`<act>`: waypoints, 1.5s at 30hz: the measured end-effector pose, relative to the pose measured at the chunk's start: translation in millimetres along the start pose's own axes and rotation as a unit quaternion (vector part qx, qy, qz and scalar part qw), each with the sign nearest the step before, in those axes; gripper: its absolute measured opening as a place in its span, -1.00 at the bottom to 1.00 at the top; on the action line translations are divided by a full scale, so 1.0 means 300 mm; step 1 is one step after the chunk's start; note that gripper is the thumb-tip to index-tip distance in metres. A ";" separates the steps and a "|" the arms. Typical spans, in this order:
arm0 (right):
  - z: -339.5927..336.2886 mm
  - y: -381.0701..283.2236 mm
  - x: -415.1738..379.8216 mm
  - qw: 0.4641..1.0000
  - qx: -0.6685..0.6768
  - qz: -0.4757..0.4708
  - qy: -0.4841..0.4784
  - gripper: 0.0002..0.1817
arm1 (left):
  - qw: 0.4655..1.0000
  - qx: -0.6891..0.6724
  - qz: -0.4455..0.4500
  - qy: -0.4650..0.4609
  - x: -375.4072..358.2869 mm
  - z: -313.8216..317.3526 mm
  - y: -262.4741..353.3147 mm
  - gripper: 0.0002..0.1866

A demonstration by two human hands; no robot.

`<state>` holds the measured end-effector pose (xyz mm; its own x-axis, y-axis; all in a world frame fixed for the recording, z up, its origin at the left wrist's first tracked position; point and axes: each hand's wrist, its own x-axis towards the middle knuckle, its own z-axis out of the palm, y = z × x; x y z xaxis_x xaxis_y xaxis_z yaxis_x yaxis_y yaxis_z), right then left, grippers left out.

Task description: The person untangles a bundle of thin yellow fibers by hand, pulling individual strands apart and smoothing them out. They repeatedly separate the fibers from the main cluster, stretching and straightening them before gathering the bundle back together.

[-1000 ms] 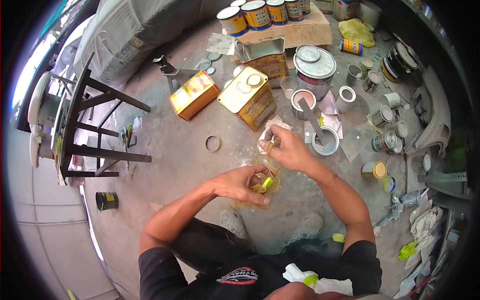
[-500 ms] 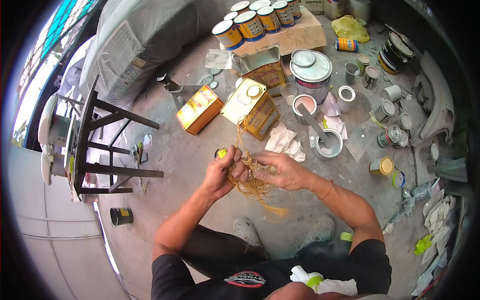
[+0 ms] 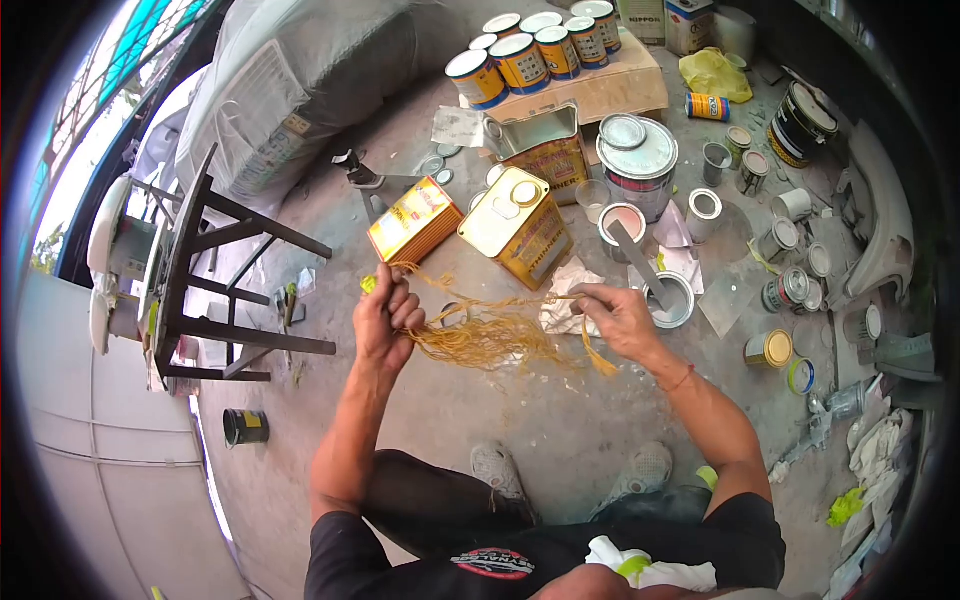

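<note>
A tangled bundle of yellow string [image 3: 490, 335] is stretched between my two hands above the concrete floor. My left hand [image 3: 387, 318] is closed round one end of it, with something bright yellow-green [image 3: 369, 284] by the thumb. My right hand [image 3: 618, 318] pinches another part of the string, and a short frayed tail hangs below the fingers. Just beyond the string stand a gold thinner can [image 3: 520, 228] and, left of it, an orange and white box-shaped can [image 3: 415, 218]. A crumpled white cloth [image 3: 570, 318] lies partly behind the string, close to my right hand.
A dark metal stand [image 3: 235, 290] is at the left. Several paint cans [image 3: 520, 62] sit on a cardboard box [image 3: 630, 85] at the back. An open can with a spatula [image 3: 672, 300], a lidded bucket [image 3: 637, 165] and several small tins spread over the right side.
My hands have moved apart, drawing the bunched string out sideways between them. The view has shifted slightly, so the cans appear a little further right.
</note>
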<state>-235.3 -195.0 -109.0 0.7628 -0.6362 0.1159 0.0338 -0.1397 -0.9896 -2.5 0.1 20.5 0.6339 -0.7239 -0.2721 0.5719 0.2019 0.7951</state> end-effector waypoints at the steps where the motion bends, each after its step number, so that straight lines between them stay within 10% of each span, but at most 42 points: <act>1: -0.055 -0.004 -0.007 0.998 0.031 0.005 -0.053 -0.75 | 0.999 0.023 -0.001 0.034 0.005 -0.027 0.029 -0.74; 5: -0.141 -0.062 -0.052 0.968 0.134 0.172 -0.123 -0.70 | 0.994 0.091 -0.022 0.064 0.035 -0.114 0.061 -0.68; 12: -0.058 -0.048 -0.087 0.991 -0.065 -0.015 -0.120 -0.72 | 0.988 0.150 -0.017 -0.026 -0.034 0.020 0.139 -0.42; 24: 0.073 0.222 -0.194 0.956 -0.145 0.126 -0.221 -0.64 | 0.917 0.256 -0.009 -0.307 -0.122 0.180 -0.055 -0.06; 26: 0.039 0.181 -0.174 0.951 -0.195 0.067 -0.231 -0.61 | 0.918 0.225 -0.151 -0.291 -0.090 0.132 -0.039 0.09; 35: 0.092 -0.199 -0.028 0.963 -0.004 -0.200 -0.179 -0.44 | 0.864 0.278 -0.295 -0.300 -0.120 0.182 -0.094 -0.55; 37: 0.096 -0.209 0.003 0.866 -0.019 -0.037 -0.498 -0.33 | 0.860 0.271 -0.299 -0.314 -0.099 0.148 -0.098 -0.55; 41: 0.105 -0.125 -0.055 0.882 0.112 0.106 -0.445 -0.40 | 0.876 0.227 -0.311 -0.291 -0.056 0.078 -0.114 -0.43; 43: 0.150 -0.121 -0.095 0.966 0.191 0.028 -0.174 -0.55 | 0.871 0.210 -0.348 -0.275 -0.067 0.092 -0.130 -0.38; 45: 0.142 -0.119 -0.085 0.959 0.145 0.033 -0.242 -0.58 | 0.862 0.226 -0.364 -0.270 -0.080 0.134 -0.170 -0.26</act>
<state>-228.3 -141.4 -80.3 0.9773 -0.2005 0.0683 0.0995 0.1501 -0.9836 -67.8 -19.4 8.1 -0.2116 -0.7764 -0.5936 0.3780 -0.6251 0.6829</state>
